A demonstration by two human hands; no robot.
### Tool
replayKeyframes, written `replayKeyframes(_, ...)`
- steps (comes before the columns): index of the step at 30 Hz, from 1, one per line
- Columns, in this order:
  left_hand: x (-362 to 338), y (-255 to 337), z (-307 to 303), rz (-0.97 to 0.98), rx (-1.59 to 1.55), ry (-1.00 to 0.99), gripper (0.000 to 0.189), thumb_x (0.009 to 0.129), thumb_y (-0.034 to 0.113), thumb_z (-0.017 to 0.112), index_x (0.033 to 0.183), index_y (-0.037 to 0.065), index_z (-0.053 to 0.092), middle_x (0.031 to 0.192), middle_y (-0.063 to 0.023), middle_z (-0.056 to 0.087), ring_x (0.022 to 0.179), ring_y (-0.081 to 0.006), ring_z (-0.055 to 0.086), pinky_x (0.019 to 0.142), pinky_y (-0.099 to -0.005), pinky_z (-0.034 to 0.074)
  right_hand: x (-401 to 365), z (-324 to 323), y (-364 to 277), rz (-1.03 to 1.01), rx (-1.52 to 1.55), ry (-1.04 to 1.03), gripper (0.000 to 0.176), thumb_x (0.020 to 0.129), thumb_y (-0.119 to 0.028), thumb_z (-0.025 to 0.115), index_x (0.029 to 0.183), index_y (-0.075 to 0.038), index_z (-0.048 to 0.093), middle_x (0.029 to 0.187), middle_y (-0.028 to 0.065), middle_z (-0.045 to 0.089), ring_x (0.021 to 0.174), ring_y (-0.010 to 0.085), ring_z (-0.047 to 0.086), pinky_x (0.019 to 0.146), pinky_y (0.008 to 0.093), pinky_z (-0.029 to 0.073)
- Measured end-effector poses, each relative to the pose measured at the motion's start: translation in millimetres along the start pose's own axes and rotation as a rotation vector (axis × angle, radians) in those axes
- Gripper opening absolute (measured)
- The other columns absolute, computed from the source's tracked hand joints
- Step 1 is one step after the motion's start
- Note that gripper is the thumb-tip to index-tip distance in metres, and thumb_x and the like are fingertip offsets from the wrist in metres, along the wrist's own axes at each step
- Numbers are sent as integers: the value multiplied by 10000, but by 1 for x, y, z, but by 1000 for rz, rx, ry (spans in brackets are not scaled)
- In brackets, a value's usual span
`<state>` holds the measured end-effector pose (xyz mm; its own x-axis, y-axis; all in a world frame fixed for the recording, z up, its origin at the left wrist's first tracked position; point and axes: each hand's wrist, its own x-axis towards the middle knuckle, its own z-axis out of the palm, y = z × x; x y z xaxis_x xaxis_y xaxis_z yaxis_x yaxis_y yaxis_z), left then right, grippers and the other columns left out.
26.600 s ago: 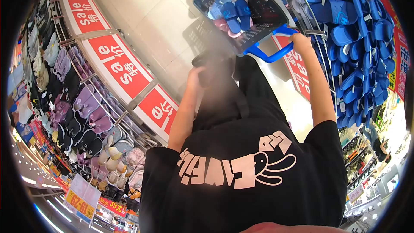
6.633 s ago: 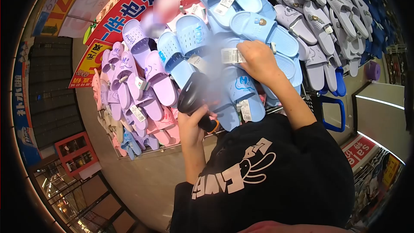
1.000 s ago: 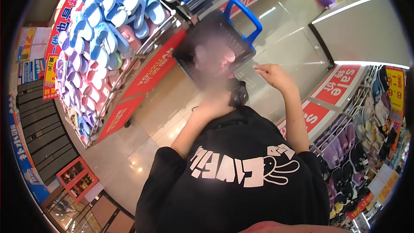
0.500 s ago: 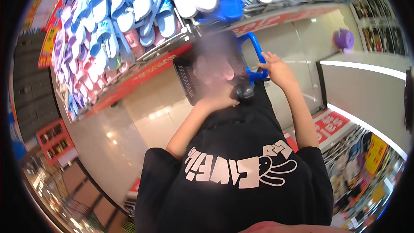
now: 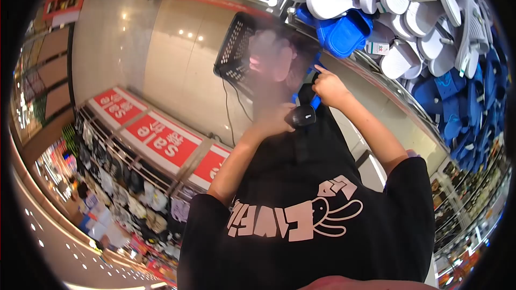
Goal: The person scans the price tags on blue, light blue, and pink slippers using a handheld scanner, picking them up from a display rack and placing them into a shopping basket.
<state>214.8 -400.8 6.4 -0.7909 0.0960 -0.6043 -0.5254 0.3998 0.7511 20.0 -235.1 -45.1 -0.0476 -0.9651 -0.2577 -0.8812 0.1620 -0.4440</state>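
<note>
A black plastic basket with perforated sides is in front of my body, with pink slippers inside, partly blurred by a smear over the view. My right hand is at the basket's blue handle, fingers curled round it with the index finger stretched along it. My left hand is at the near side of the basket, its fingers against a black rounded device that looks like a computer mouse. Part of the left hand is hidden by the smear.
White slippers, blue slippers and darker blue slippers crowd the rack at the upper right. At the lower left, a low shelf with red sale signs holds shoes. Thin cords hang by the basket over the tiled floor.
My view has turned, so the slipper rack lies further right and a sale shelf shows at lower left. My right hand, spread beside the handle before, has closed round it.
</note>
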Motion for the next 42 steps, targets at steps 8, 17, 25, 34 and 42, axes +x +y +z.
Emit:
replayKeyframes(8,-35,-3,26,-154,324,97,326,822,351,610,970,84,722,1008,-156,687,970,-357,653,822,-476,515,26,-8,12,-155,-21,45,37,648,-91,673,672,-118,662,676,58,619,795,248,608,1140,462,331)
replayKeyframes(17,-96,-64,-39,-649,440,147,251,751,167,597,945,54,709,1020,-185,682,959,-361,661,824,-445,527,41,-9,15,-151,-138,-40,43,598,-85,686,633,-101,667,690,61,631,852,258,606,981,427,418)
replayKeyframes(25,-175,-179,-69,-1056,507,235,286,778,210,617,979,35,719,1000,-199,695,1001,-344,662,871,-428,519,42,-14,13,-149,-93,-11,55,605,-73,686,648,-102,668,694,61,630,866,256,606,983,438,415)
replayKeyframes(34,-244,-268,59,-1205,-698,786,306,745,180,731,952,-35,664,691,-124,607,518,-285,639,393,-373,492,45,-20,5,-122,-183,-61,37,634,-101,679,666,-116,690,716,54,640,889,250,610,993,416,405)
replayKeyframes(42,-144,-163,41,-603,-754,497,331,762,143,704,1051,-9,649,701,-76,617,520,-157,589,447,-293,459,50,-20,0,-137,-218,-92,91,577,-42,658,647,-97,644,710,66,610,872,268,596,1004,419,404)
